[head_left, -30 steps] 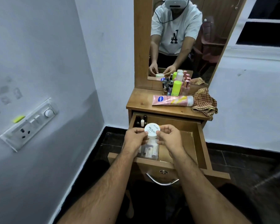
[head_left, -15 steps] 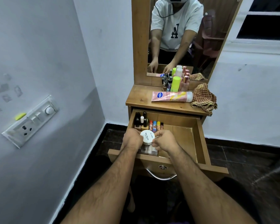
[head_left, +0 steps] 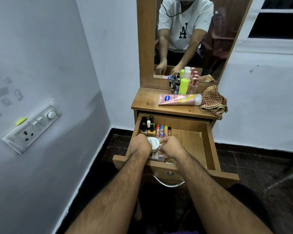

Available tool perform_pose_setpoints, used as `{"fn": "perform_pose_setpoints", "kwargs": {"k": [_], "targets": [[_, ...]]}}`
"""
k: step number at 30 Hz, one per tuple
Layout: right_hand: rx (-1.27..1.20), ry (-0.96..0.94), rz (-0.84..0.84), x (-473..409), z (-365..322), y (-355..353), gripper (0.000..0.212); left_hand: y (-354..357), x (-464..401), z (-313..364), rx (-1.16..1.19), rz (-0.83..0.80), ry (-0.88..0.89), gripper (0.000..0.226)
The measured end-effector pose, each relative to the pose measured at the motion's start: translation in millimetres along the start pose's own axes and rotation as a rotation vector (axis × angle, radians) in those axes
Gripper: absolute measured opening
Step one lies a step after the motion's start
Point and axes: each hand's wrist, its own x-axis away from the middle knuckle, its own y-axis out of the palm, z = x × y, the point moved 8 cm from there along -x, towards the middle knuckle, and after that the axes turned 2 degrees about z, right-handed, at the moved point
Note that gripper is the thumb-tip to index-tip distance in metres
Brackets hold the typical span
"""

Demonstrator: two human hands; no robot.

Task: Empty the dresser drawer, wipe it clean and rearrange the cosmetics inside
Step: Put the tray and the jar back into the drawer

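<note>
The wooden dresser drawer (head_left: pixel 208 146) stands pulled out. My left hand (head_left: pixel 141 146) and my right hand (head_left: pixel 172 146) both hold a round white jar (head_left: pixel 154 144) low in the drawer's front left part, fingers curled around its sides. Under the jar lies a clear pouch (head_left: pixel 156 157) with small items, partly hidden by my hands. Nail polish bottles (head_left: pixel 147 126) and lip balm sticks (head_left: pixel 161 130) stand in the back left corner.
On the dresser top lie a pink lotion tube (head_left: pixel 179 99), a checked cloth (head_left: pixel 213 101) and a cluster of bottles (head_left: pixel 183 85) against the mirror (head_left: pixel 189 39). The drawer's right half (head_left: pixel 191 142) shows bare wood. A switch panel (head_left: pixel 32 125) is on the left wall.
Both hands have lowered the white jar from above the drawer down into its front left part, over the clear pouch. The view has shifted slightly downward.
</note>
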Motion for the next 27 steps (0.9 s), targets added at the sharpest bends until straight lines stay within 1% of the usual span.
{"fn": "perform_pose_setpoints", "kwargs": {"k": [5, 10, 15, 17, 19, 23, 27], "targets": [[0.017, -0.01, -0.001, 3.2, -3.2, -0.3, 0.035, -2.6, 4.6, 5.3, -0.061, 0.012, 0.043, 0.034], [0.033, -0.011, -0.009, 2.7, -2.0, 0.8, 0.028, -3.9, 6.1, 6.9, -0.088, 0.013, 0.057, 0.034], [0.033, -0.011, 0.004, 0.8, -2.0, 0.2, 0.03, -4.9, 7.1, 8.2, -0.091, 0.018, 0.067, 0.035], [0.031, -0.006, 0.009, -0.9, 0.0, 0.5, 0.027, -5.5, 7.9, 8.9, -0.097, 0.024, 0.084, 0.035], [0.016, 0.008, 0.032, -3.8, 2.8, -0.3, 0.018, -5.9, 8.0, 10.4, -0.103, 0.034, 0.109, 0.033], [-0.006, 0.005, 0.106, -7.0, 4.0, -5.6, 0.027, -8.4, 10.2, 15.0, -0.12, 0.063, 0.16, 0.029], [0.015, -0.03, 0.196, -9.3, 0.5, -13.5, 0.024, -11.9, 13.3, 21.6, -0.116, 0.105, 0.238, 0.026]]}}
